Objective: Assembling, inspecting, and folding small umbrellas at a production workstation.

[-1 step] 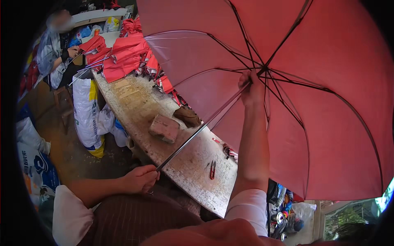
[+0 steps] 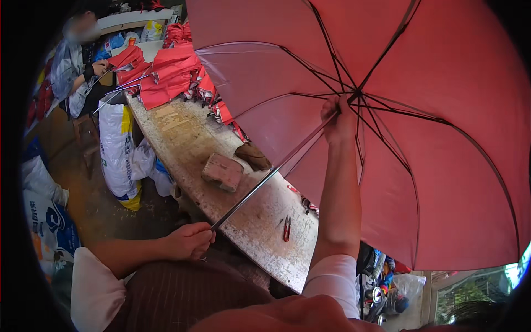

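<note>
An opened red umbrella [image 2: 453,72] fills the right of the view, its underside and dark ribs toward me. Its metal shaft [image 2: 260,185] slants down to the left across the table. At the shaft's lower end, my left hand [image 2: 191,241] is closed around it. Up near the hub where the ribs meet, my right hand [image 2: 337,123] has its fingers wrapped around the shaft. Below the shaft, a small pair of red-handled thread snips [image 2: 287,228] lies on the worn table [image 2: 182,138]. A reddish brick [image 2: 222,172] rests beside a dark brown lump [image 2: 253,157].
Red folded umbrellas [image 2: 171,74] are heaped at the table's far end. There, a seated person [image 2: 72,72] handles another one. A white and yellow sack [image 2: 117,149] stands against the table's left edge. More bags [image 2: 52,221] are at far left; mixed items [image 2: 381,282] sit lower right.
</note>
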`<act>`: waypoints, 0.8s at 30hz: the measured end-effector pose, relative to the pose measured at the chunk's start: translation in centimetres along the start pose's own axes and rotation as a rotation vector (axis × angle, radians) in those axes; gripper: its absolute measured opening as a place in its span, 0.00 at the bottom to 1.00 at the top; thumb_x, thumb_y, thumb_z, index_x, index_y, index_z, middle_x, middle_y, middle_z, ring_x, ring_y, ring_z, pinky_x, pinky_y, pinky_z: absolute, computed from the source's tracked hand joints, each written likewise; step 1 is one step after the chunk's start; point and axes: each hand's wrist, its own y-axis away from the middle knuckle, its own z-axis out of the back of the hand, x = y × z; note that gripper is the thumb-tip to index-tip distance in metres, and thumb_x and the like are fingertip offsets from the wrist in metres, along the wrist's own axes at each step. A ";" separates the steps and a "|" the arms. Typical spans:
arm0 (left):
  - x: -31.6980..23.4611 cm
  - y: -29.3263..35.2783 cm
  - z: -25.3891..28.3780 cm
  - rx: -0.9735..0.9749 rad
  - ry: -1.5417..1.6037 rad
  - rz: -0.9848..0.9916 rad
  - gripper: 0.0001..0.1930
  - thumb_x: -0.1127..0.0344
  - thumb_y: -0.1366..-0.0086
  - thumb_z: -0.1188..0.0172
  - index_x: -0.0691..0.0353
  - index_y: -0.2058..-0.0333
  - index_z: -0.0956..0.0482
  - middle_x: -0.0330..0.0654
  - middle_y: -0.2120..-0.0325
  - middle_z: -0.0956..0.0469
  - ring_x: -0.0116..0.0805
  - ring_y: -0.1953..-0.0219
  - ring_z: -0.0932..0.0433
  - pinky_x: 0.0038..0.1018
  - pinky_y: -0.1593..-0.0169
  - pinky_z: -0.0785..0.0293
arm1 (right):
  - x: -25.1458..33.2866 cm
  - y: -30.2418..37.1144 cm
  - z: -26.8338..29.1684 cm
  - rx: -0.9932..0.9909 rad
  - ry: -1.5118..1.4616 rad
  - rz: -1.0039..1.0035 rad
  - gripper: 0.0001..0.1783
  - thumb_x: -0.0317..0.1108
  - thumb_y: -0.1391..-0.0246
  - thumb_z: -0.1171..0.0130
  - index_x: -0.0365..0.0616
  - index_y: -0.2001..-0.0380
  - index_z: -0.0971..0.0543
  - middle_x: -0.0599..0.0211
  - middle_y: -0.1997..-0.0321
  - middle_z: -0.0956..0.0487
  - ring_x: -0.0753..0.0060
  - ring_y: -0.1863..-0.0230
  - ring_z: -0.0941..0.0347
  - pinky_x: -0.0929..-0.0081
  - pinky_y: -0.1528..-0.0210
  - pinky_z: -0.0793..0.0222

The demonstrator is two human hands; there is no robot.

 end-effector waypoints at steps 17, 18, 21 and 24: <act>-2.3 -5.8 1.3 -0.369 -1.020 -0.795 0.08 0.62 0.34 0.56 0.60 0.65 0.33 0.31 0.85 0.39 0.20 0.86 0.40 0.19 0.82 0.42 | 10.1 -1.1 -2.2 0.000 0.232 0.146 0.12 0.37 0.42 0.53 0.40 0.74 0.29 0.65 0.77 0.27 0.74 0.78 0.32 0.79 0.77 0.33; -2.2 -5.8 1.3 -0.367 -1.056 -0.800 0.09 0.61 0.33 0.56 0.60 0.65 0.33 0.31 0.85 0.38 0.20 0.85 0.38 0.18 0.82 0.42 | 10.6 -1.4 -2.1 0.005 0.230 0.135 0.12 0.37 0.42 0.53 0.40 0.74 0.29 0.65 0.77 0.27 0.74 0.78 0.32 0.79 0.77 0.33; -4.3 -3.9 -0.1 -0.064 -0.527 -0.336 0.08 0.63 0.34 0.56 0.61 0.66 0.33 0.32 0.85 0.38 0.21 0.86 0.40 0.19 0.82 0.43 | 11.1 -1.3 -2.2 0.079 0.253 0.052 0.12 0.35 0.43 0.52 0.38 0.74 0.29 0.59 0.73 0.24 0.73 0.78 0.31 0.79 0.78 0.33; -4.1 -2.9 -0.1 0.132 -0.162 -0.100 0.08 0.64 0.34 0.56 0.61 0.66 0.34 0.31 0.86 0.40 0.20 0.87 0.43 0.20 0.83 0.45 | 11.8 -1.1 -2.0 0.134 0.150 0.031 0.10 0.33 0.44 0.52 0.36 0.73 0.28 0.56 0.70 0.23 0.71 0.77 0.29 0.79 0.77 0.32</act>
